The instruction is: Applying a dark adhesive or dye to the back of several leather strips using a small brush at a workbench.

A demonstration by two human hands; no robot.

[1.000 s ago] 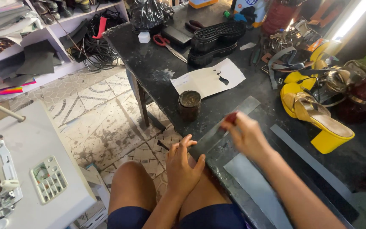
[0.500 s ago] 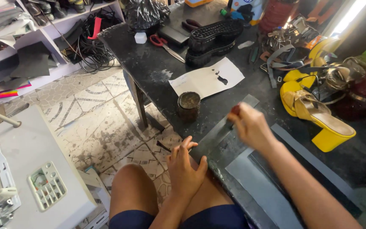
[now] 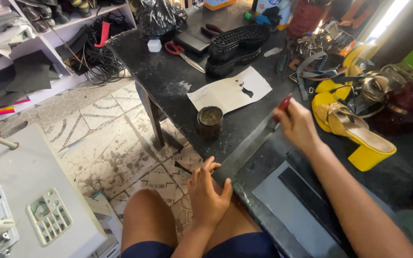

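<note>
My right hand (image 3: pixel 298 125) grips a red-handled tool (image 3: pixel 283 105) and presses it onto the far end of a long dark strip (image 3: pixel 249 147) lying across the black worktable (image 3: pixel 168 76). At the table's near edge my left hand (image 3: pixel 207 193) pins down the strip's near end with its fingertips, above my bare knees. A small round tin (image 3: pixel 210 122) stands just left of the strip. A white paper sheet (image 3: pixel 229 90) with a black cut-out shape lies behind the tin.
Yellow high-heeled sandals (image 3: pixel 347 124) and loose straps crowd the table's right side. A black shoe sole (image 3: pixel 237 45), red-handled scissors (image 3: pixel 180 51) and a grey sheet (image 3: pixel 288 210) also lie on the table. A white sewing machine (image 3: pixel 20 200) stands at my left over a tiled floor.
My right hand has slid the red-handled tool farther up the strip, away from me. My left hand has stayed at the near end.
</note>
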